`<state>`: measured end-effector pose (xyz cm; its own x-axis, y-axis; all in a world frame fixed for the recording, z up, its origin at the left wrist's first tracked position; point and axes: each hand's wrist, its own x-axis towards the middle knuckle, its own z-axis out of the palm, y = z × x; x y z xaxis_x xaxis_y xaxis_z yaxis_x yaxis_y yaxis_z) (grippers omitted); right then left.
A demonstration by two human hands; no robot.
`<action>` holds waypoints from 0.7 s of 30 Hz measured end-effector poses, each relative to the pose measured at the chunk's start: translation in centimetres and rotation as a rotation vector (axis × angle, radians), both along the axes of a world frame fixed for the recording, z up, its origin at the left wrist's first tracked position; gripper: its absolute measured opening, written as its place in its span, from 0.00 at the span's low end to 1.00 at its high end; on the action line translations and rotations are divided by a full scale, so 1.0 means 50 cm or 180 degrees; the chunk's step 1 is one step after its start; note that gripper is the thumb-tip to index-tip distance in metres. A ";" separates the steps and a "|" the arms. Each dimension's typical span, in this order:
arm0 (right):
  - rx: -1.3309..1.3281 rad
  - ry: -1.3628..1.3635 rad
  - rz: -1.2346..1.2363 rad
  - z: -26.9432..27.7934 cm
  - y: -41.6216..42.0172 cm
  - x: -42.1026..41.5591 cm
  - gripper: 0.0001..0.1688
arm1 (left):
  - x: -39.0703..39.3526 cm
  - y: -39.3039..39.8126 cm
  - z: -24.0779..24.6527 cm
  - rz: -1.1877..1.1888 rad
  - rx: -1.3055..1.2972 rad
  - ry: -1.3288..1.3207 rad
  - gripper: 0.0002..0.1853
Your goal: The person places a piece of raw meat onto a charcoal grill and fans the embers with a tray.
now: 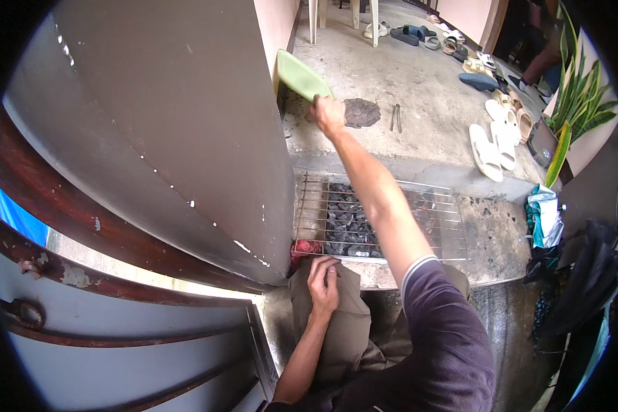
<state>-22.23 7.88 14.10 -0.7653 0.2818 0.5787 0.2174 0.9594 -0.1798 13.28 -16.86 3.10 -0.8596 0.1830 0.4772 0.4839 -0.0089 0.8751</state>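
Note:
My right hand [330, 116] grips the near edge of a light green plastic tray or lid [304, 76], held tilted beside the wall. My arm stretches across a wire grill grate [309, 203]. Under its bars lies a bed of black charcoal [346, 219], some pieces greyish, partly hidden by my forearm. My left hand [323, 288] rests on my trousered knee [347, 309], its fingers loosely bent and holding nothing. Close to it, a crumpled red plastic bag [306, 248] sits at the grate's near left corner. A pair of metal tongs [395, 118] lies on the concrete floor beyond.
A brown wall [195, 113] stands close on the left, above a metal gate [134, 355]. Slippers [486, 149] line the raised concrete floor near a potted snake plant [579, 108]. A folded umbrella [544, 216] is at right. Chair legs [375, 23] and a person's leg [541, 67] show farther back.

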 end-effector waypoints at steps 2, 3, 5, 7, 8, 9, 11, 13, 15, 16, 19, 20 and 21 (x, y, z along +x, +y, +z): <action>-0.0126 0.0340 0.0072 0.051 0.003 0.035 0.15 | 0.000 -0.020 -0.016 -0.0031 0.0140 -0.0277 0.12; -0.0246 0.0553 0.0248 0.082 0.020 0.067 0.16 | -0.001 -0.023 -0.022 -0.0056 0.0206 -0.0264 0.15; -0.0713 0.0853 0.0509 0.159 0.088 0.134 0.18 | -0.001 -0.022 -0.018 -0.0138 0.0266 -0.0331 0.12; -0.1161 0.1085 0.0766 0.207 0.178 0.220 0.20 | -0.004 -0.010 -0.019 -0.0198 0.0380 -0.0330 0.13; -0.1477 0.0880 0.0719 0.259 0.157 0.297 0.21 | -0.003 -0.025 -0.022 -0.0127 0.0434 -0.0404 0.14; -0.1507 0.0896 0.0838 0.297 0.197 0.373 0.20 | -0.005 -0.017 -0.019 -0.0177 0.0570 -0.0436 0.15; -0.1600 0.0973 0.0917 0.356 0.230 0.536 0.22 | -0.009 -0.014 -0.024 -0.0166 0.0307 -0.0411 0.17; -0.1441 0.0728 -0.0003 0.392 0.231 0.693 0.31 | -0.015 -0.015 -0.034 -0.0107 0.0416 -0.0496 0.19; -0.1267 0.0075 0.0115 0.412 0.190 0.841 0.44 | -0.020 -0.032 -0.046 -0.0012 0.0503 -0.0588 0.20; -0.1279 -0.0291 0.0248 0.416 0.177 0.908 0.48 | -0.020 -0.034 -0.048 0.0020 0.0639 -0.0654 0.20; -0.1508 -0.1091 -0.0350 0.383 0.213 1.097 0.53 | -0.023 -0.009 -0.040 -0.0010 0.0869 -0.0716 0.20; -0.1602 -0.1123 -0.0482 0.392 0.240 1.143 0.54 | -0.023 -0.004 -0.039 0.0002 0.0772 -0.0700 0.20; -0.0808 -0.1324 -0.0686 0.421 0.252 1.172 0.51 | -0.023 0.002 -0.034 -0.0008 0.0743 -0.0718 0.19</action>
